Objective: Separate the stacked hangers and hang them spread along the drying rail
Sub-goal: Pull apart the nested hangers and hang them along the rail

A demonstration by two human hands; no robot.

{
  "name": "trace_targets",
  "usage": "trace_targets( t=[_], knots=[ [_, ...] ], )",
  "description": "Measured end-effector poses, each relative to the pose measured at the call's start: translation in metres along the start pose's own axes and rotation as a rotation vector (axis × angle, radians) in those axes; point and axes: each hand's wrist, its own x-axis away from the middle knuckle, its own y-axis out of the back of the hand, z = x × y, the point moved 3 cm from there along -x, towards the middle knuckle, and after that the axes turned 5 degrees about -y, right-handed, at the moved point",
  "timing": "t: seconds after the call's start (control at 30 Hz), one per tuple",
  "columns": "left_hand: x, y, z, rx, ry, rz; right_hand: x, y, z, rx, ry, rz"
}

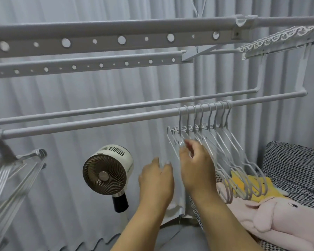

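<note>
Right hand point(195, 166) partly hiding hangers point(223, 142)

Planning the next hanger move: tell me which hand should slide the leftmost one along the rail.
Right. The right hand already pinches the leftmost of the hangers; the left hand hovers lower, open, touching none.

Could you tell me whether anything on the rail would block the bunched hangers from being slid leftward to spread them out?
Nothing visible does. The hangers hang bunched toward the right of the front rail, and the rail to their left is bare up to its bracket. The right hand is at the leftmost hangers; the left hand is open beside it. The fan sits below the rail.
</note>
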Motion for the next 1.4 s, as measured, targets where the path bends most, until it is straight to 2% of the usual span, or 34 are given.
trace_targets(
  t=[0.17, 0.4, 0.6, 0.7, 0.93, 1.13, 1.4],
  knots=[
    [0.0, 0.054, 0.03, -0.104, 0.038, -0.194, 0.026, -0.046, 0.025, -0.127, -0.026, 0.155],
    [0.018, 0.142, 0.074, -0.072, 0.104, -0.403, 0.073, -0.139, 0.055, -0.252, -0.124, 0.428],
    [0.033, 0.208, 0.118, -0.092, 0.193, -0.455, 0.123, -0.235, 0.072, -0.343, -0.246, 0.671],
    [0.04, 0.235, 0.137, -0.087, 0.222, -0.469, 0.146, -0.275, 0.081, -0.304, -0.29, 0.802],
    [0.051, 0.274, 0.167, -0.035, 0.253, -0.469, 0.185, -0.341, 0.111, -0.284, -0.318, 0.974],
    [0.052, 0.289, 0.178, 0.005, 0.215, -0.457, 0.191, -0.36, 0.126, -0.455, -0.473, 0.922],
    [0.047, 0.286, 0.178, 0.092, 0.143, -0.507, 0.182, -0.349, 0.117, -0.424, -0.404, 0.798]
  ],
)
